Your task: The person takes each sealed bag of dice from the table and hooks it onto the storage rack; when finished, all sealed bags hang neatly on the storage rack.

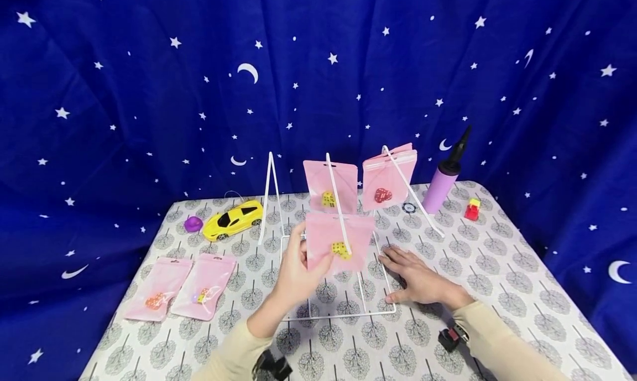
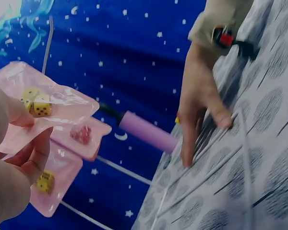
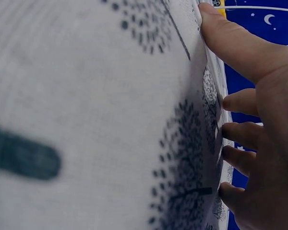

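Note:
My left hand [image 1: 297, 273] pinches a pink zip bag [image 1: 362, 237] with yellow dice inside, thumb over its front. The middle prong [image 1: 336, 196] of a white wire rack [image 1: 343, 316] crosses the bag's front below the top edge. Farther back on that prong hangs another pink bag [image 1: 318, 176] with yellow dice. Pink bags with red dice [image 1: 382, 195] hang on the right prong; the left prong [image 1: 265, 204] carries nothing. Fingers spread, my right hand [image 1: 418, 276] rests on the table against the rack base's right side. In the left wrist view the pinched dice bag [image 2: 62, 100] is close up.
Two pink bags [image 1: 166, 273] with dice lie flat at the left. Behind them are a purple toy [image 1: 193, 224] and a yellow toy car [image 1: 234, 219]. A purple hand pump [image 1: 440, 190] and a small red-yellow toy [image 1: 472, 209] stand at the back right.

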Demonstrator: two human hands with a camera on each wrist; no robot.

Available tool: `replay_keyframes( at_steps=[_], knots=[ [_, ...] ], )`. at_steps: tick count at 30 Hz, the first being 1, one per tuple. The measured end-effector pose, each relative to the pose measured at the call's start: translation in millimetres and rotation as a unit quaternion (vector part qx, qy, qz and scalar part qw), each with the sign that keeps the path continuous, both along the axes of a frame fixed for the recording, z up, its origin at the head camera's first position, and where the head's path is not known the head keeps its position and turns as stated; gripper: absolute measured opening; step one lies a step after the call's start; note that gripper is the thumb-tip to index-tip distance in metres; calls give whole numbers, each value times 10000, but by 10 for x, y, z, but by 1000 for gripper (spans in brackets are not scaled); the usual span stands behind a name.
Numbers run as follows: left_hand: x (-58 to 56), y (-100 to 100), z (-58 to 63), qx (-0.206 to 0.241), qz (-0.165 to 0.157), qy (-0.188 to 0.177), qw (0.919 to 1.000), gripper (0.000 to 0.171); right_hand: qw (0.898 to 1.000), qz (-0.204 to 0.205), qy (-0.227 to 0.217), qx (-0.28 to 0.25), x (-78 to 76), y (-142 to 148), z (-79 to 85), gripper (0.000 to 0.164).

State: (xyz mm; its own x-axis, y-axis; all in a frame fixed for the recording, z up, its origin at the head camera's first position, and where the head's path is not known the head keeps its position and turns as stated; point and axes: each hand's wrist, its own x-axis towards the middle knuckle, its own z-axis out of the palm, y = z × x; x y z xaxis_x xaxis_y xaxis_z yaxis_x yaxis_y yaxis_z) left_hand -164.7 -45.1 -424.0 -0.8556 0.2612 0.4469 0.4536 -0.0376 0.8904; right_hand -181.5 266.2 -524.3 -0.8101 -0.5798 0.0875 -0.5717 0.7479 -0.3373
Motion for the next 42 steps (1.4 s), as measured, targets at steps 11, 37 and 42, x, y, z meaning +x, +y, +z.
replay_keyframes(
  at_steps=[11, 37, 42],
  knots=[
    [-657, 101, 54, -239, 495, -286, 9981, 58, 9999, -86, -63, -21, 18, -13, 3, 102],
    [-880, -44, -246, -507, 436, -961, 9931, 50, 9999, -99, -110, -3, 22, -31, 15, 102],
    [-816, -159, -412, -713, 375, -945, 9923, 42, 9999, -87, -68, 3, 18, -25, 13, 102]
  ],
)
